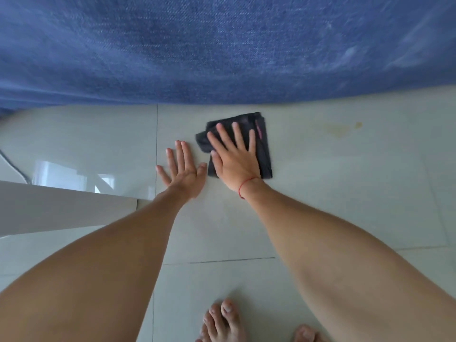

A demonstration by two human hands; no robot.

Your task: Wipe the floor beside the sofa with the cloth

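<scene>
A view straight down from a person's head onto pale, glossy floor tiles (345, 193), with the blue fabric side of a sofa (222, 45) filling the top of the scene.

At far left, a thin cable (14, 166) curves across the tile above the corner of a white panel (61, 206), whose nature cannot be told.

Left of centre, the left hand (183, 170) lies flat and fully open on bare floor, fingers spread, holding nothing. It looks like a prop for balance.

Just to its right, the right hand (234, 156) presses palm down, fingers splayed, on a dark grey folded cloth (264, 144). It pins the cloth without gripping it. A red string (244, 186) circles that wrist. The cloth rests on the tile close to the sofa's base without touching it, its long side running away from the person toward the sofa.

Further right, a faint yellowish stain (340, 129) marks the tile, well apart from the cloth. The right hand is the nearer one, so a sweep to the right along the sofa edge would probably reach it.

At bottom centre, bare toes (222, 319) show.
</scene>
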